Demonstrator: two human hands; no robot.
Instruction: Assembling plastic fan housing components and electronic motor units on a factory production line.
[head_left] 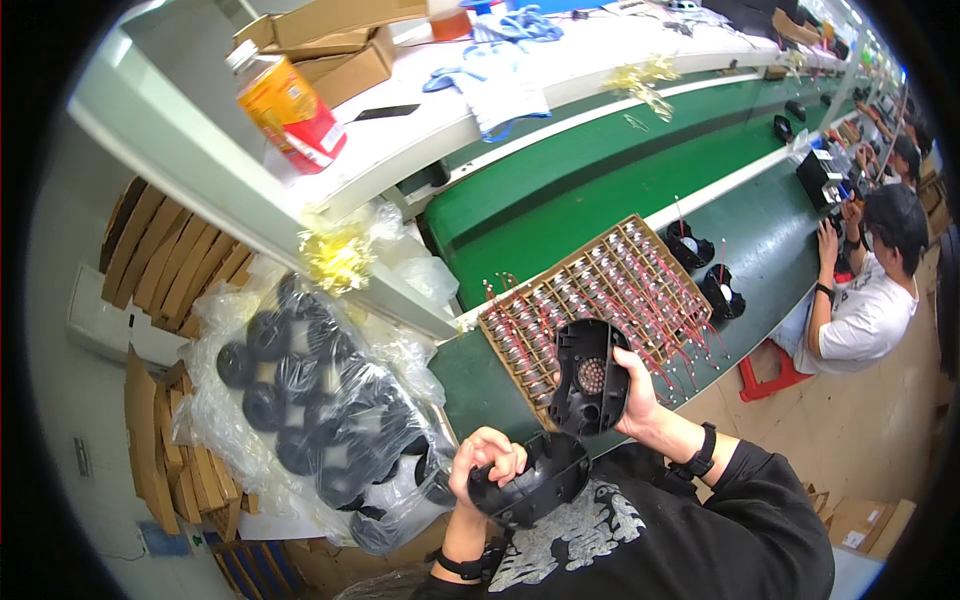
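Observation:
My right hand [638, 393] is closed on the edge of a black plastic housing shell [584, 408], its hollow inside up and a round perforated grille showing in it. Lower and to the left, my left hand [487, 462] grips a second black housing shell [540, 482], fingers curled over its rim. The two shells are close together, and I cannot tell whether they touch. Just beyond them lies a cardboard divider tray [528, 392] filled with small metal parts on red wires.
Left stands a clear plastic bag [225, 425] of black round parts. Two black housings [722, 292] sit right of the tray on the dark green bench [470, 385]. A green conveyor belt [560, 200] runs beyond. A co-worker [862, 300] sits at right. A bottle [290, 112] stands on the upper shelf.

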